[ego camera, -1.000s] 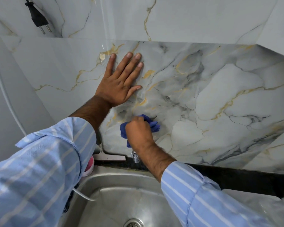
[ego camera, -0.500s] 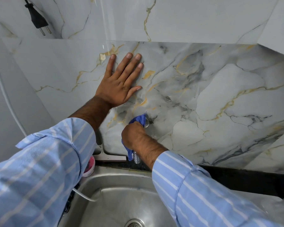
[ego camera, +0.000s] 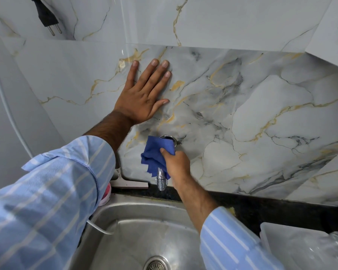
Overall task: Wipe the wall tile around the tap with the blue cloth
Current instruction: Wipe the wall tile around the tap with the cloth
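Observation:
The wall tile (ego camera: pixel 252 117) is grey marble with gold and dark veins. A chrome tap (ego camera: pixel 161 181) sticks out of it just above the sink; its round wall flange shows above the cloth. My right hand (ego camera: pixel 176 165) grips the bunched blue cloth (ego camera: pixel 156 153) and presses it over the tap body and the tile just left of the flange. My left hand (ego camera: pixel 142 96) lies flat on the tile above and to the left of the tap, fingers spread, holding nothing.
A steel sink (ego camera: pixel 144 236) with a drain lies below. A squeegee (ego camera: pixel 128 183) rests on the dark counter edge (ego camera: pixel 271 206) beside a pink item (ego camera: pixel 105 195). A black plug (ego camera: pixel 47 17) hangs at top left. A white tray (ego camera: pixel 293 248) and clear bottle sit at lower right.
My right hand has turned and shifted right, bringing the cloth from the tile left of the tap onto the tap body. My left hand has stayed flat on the tile.

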Action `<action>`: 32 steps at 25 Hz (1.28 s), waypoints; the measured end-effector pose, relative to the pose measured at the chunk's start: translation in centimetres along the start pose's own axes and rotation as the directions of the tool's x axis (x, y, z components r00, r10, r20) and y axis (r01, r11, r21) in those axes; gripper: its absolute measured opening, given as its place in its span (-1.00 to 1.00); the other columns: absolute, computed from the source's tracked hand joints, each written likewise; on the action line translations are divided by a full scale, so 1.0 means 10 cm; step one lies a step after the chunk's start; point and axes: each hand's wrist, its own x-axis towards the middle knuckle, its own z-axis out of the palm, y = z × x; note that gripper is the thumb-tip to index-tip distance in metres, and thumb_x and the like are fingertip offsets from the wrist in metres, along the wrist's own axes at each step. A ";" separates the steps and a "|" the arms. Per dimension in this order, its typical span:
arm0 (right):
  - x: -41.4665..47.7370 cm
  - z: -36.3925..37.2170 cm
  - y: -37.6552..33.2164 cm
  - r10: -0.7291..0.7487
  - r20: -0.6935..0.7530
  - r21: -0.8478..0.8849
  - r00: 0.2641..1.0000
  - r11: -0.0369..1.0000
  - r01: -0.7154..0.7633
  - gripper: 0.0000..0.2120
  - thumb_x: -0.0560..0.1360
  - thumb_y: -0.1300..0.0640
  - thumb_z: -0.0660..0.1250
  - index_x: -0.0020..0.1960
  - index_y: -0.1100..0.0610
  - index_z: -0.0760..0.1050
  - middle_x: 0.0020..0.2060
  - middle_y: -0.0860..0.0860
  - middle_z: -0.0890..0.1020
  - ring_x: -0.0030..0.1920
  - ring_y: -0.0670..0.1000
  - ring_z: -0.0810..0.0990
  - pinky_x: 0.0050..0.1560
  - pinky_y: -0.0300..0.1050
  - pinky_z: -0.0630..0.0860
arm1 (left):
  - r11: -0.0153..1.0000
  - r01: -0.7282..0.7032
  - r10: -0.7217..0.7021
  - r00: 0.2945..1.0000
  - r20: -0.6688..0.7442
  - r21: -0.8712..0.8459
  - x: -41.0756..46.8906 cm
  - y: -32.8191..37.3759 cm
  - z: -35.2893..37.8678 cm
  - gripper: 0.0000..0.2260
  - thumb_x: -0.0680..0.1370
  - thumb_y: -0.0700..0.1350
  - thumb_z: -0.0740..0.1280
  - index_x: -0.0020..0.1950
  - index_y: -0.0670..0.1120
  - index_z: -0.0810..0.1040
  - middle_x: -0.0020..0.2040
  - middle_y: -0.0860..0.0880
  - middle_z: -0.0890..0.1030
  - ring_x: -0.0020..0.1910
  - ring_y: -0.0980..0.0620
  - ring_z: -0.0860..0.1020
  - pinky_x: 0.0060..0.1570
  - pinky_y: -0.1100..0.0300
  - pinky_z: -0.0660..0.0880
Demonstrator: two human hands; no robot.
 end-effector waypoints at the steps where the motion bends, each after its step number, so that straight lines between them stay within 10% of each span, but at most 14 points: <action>1: 0.09 0.01 -0.05 0.104 0.037 0.081 0.994 0.991 -0.107 -0.74 0.56 -0.01 0.35 -0.09 0.21 0.57 -0.25 0.08 0.60 -0.21 0.12 0.59 -0.25 -0.06 0.52 | 1.000 0.004 -0.004 1.000 0.001 -0.004 0.00 0.00 0.00 -0.34 0.74 0.21 0.16 0.71 -0.15 0.11 0.70 -0.18 0.16 0.68 -0.21 0.15 0.58 -0.38 0.11; 5: 0.35 0.02 -0.19 0.252 0.253 0.467 0.934 0.814 -0.346 -0.67 0.60 0.10 0.33 0.24 0.31 0.54 0.00 0.20 0.63 -0.06 0.17 0.61 0.00 0.03 0.57 | 1.000 -0.012 0.012 1.000 0.006 0.011 -0.01 0.01 0.03 -0.34 0.75 0.22 0.12 0.72 -0.15 0.09 0.70 -0.18 0.14 0.69 -0.21 0.13 0.59 -0.38 0.08; 11: 0.25 -0.01 -0.10 0.292 0.504 0.352 0.813 0.790 -0.502 -0.64 0.55 0.00 0.38 0.23 0.21 0.59 0.02 0.15 0.69 -0.18 0.08 0.65 -0.13 -0.03 0.58 | 1.000 -0.007 0.007 1.000 0.026 0.004 0.00 0.00 0.00 -0.35 0.76 0.20 0.11 0.72 -0.15 0.09 0.70 -0.19 0.16 0.68 -0.23 0.16 0.57 -0.40 0.10; 17: 0.06 0.12 0.13 0.140 0.200 0.114 0.970 0.980 -0.165 -0.71 0.47 -0.02 0.39 0.01 0.20 0.60 -0.17 0.10 0.67 -0.17 0.11 0.65 -0.14 -0.03 0.58 | 1.000 -0.003 0.002 1.000 0.027 0.007 0.01 0.01 -0.01 -0.35 0.76 0.20 0.11 0.72 -0.15 0.07 0.70 -0.20 0.16 0.68 -0.23 0.15 0.58 -0.38 0.06; 24: -0.32 0.19 0.89 -0.340 0.103 0.078 0.935 0.940 0.334 -0.58 0.46 -0.12 0.42 0.17 0.13 0.48 -0.05 0.01 0.66 -0.07 -0.07 0.66 -0.07 -0.13 0.64 | 1.000 -0.016 0.016 1.000 0.004 0.004 0.00 0.00 0.02 -0.36 0.76 0.19 0.14 0.72 -0.15 0.10 0.69 -0.20 0.19 0.68 -0.23 0.17 0.58 -0.39 0.08; 32: -0.24 0.12 1.01 -0.333 0.243 0.164 0.911 0.940 0.300 -0.59 0.41 -0.04 0.51 0.20 0.02 0.49 0.05 0.02 0.67 0.06 -0.02 0.66 0.05 -0.12 0.63 | 1.000 -0.017 0.017 1.000 -0.006 -0.005 0.01 0.00 0.01 -0.36 0.76 0.20 0.13 0.71 -0.15 0.10 0.69 -0.20 0.19 0.67 -0.23 0.18 0.58 -0.38 0.07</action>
